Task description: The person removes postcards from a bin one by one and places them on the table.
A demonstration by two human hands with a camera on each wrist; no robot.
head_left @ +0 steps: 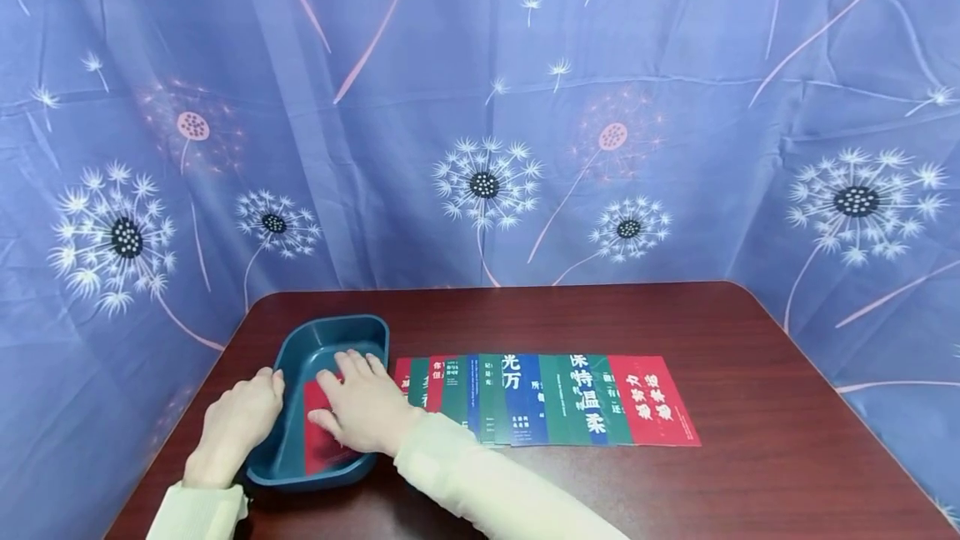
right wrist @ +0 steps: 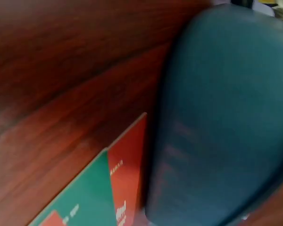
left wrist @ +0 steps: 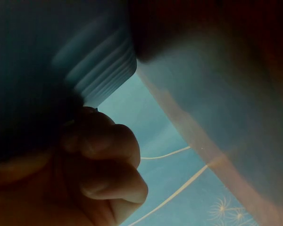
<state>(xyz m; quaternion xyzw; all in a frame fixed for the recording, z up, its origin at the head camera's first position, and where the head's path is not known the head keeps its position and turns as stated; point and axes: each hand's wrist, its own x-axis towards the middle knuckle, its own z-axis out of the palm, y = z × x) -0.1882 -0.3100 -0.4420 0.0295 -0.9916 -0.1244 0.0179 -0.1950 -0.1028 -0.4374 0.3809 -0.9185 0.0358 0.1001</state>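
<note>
A dark teal plastic basin [head_left: 307, 483] stands on the left part of the table. My left hand [head_left: 234, 427] grips its left rim; in the left wrist view the curled fingers [left wrist: 115, 150] sit against the basin's ridged outer wall [left wrist: 104, 61]. Inside the basin lies a red card [head_left: 318, 452], partly covered by my right hand [head_left: 371, 402]. That hand reaches over the right rim, its fingers spread and loosely bent above the card. Right of the basin, several red, green and blue printed cards [head_left: 528, 427] overlap in a row.
A red card [head_left: 660, 402] with white characters ends the row on the right. The row's near end, with a green card [right wrist: 87, 188], lies close to the basin wall [right wrist: 221, 117]. Behind the dark red wooden table [head_left: 750, 373] hangs a blue dandelion-print curtain [head_left: 555, 182].
</note>
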